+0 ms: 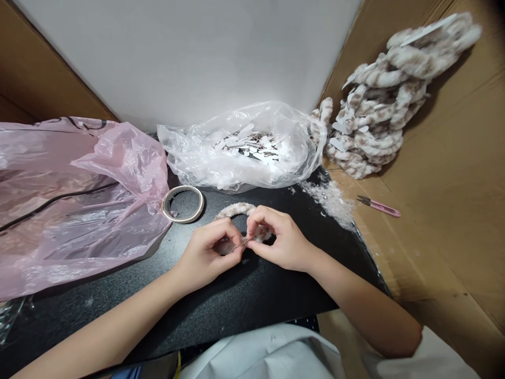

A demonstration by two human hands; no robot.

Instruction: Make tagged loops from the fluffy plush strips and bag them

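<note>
A fluffy white-and-brown ring (235, 209), like a plush band, lies on the black tabletop (276, 300), its far curve showing beyond my fingers. My left hand (209, 247) pinches the near side of it between thumb and forefinger. Right beside, my right hand (282, 239) pinches the same near part, and the two sets of fingertips meet there. What exactly sits between the fingertips is small and mostly hidden. A roll of tape (202, 202) lies just left of the ring, apart from my hands.
A clear plastic bag (189, 158) behind holds several white tags (252, 142). Pink plastic bags (130, 168) cover the left, with a dark cable (59, 199) across them. At right, fluffy tagged rings (379, 116) are piled on cardboard (445, 210), near pink thread snips (381, 207) and loose fluff (335, 202).
</note>
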